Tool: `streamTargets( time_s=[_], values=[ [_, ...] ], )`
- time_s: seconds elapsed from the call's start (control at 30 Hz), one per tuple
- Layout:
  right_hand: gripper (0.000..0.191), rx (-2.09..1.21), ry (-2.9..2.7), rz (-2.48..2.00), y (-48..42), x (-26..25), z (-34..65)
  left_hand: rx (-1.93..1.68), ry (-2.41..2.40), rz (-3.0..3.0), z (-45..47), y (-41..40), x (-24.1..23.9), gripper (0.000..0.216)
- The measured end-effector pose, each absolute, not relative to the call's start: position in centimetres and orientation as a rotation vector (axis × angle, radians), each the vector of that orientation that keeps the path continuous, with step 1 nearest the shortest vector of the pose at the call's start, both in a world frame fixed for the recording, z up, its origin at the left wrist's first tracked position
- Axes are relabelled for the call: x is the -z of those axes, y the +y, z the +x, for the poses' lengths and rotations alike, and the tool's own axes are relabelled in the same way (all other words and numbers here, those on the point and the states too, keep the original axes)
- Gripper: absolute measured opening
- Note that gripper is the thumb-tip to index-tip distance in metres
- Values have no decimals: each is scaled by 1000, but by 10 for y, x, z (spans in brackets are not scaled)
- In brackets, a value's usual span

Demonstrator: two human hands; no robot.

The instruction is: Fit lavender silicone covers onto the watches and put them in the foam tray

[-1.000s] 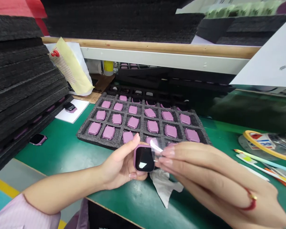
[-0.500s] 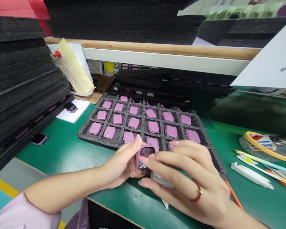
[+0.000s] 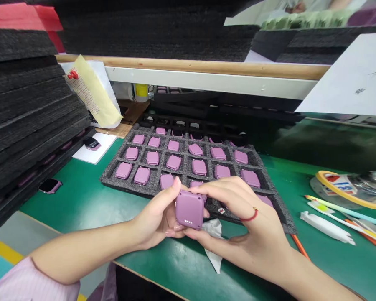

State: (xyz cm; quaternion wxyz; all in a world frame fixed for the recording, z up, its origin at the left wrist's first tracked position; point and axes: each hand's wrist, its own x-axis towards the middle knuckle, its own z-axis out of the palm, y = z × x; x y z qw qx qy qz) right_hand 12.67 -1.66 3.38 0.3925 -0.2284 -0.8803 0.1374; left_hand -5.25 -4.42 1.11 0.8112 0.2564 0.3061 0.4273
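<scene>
A purple smartwatch case [image 3: 189,210] is held up in front of the tray, its back with a row of small metal contacts turned to me. My left hand [image 3: 161,213] grips its left side, thumb at the upper corner. From the right, my right hand [image 3: 247,225] pinches it between fingers on the top edge and thumb at the bottom. Behind them lies the dark foam tray [image 3: 113,182], its compartments holding several purple watch cases [image 3: 174,162]. A crumpled white wipe [image 3: 214,255] lies on the green table under my right hand.
Stacked black foam trays [image 3: 28,104] rise at the left. Two watches lie there, one on the table [image 3: 50,185], one on white paper [image 3: 92,143]. At right are a toothbrush [image 3: 322,207], a white tube [image 3: 327,228] and a bottle [image 3: 338,190] with yellow tape. A shelf [image 3: 207,79] crosses above.
The watch case has been turned over, from its dark screen side to its purple back. My right hand has gone from touching the screen to pinching the case's edges.
</scene>
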Motion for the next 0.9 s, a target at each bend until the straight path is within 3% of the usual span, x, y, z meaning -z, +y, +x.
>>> streamTargets(
  time_s=[0.43, 0.57, 0.67, 0.9],
  values=[
    [38, -226, -2271, -631, -2, -27, 124, -1013, 924, 748, -50, -45, -10, 51],
    [30, -575, -2149, -929, 40, -21, 115, -1022, 911, 852, -53, -45, -13, 51],
    [41, -770, -2114, -1114, 83, -16, 92, -992, 850, 852, -55, -45, -21, 47],
    [31, -512, -2304, -1197, 160, -8, -9, -877, 882, 893, -56, -46, -22, 45]
  ],
)
